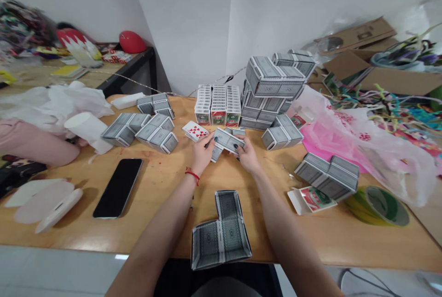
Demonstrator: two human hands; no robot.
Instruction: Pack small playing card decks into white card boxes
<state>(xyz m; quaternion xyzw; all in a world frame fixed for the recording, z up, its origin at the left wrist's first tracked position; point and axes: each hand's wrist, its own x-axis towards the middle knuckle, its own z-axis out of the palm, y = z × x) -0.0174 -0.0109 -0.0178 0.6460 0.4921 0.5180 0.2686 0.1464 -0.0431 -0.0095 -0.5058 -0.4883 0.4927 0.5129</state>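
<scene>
My left hand [203,153] and my right hand [247,154] pinch opposite ends of grey-backed playing cards [227,140], just above the table's middle. How many cards are joined there I cannot tell. Another grey-backed piece [217,153] shows beneath them, partly hidden. Beside my left hand lies a ten-of-hearts-like red card [195,130], face up. Near the front edge, between my forearms, stands an open L-shaped box folded from cards [233,232]. Behind my hands, several boxed card decks [218,106] are lined up in three rows.
Folded card blocks stand at left [157,133] and right [282,132], with a tall stack [272,85] behind. A phone [118,189] and white case [58,207] lie at left. An opened card box [314,199], yellow tape roll [378,205] and plastic bag [366,136] occupy the right.
</scene>
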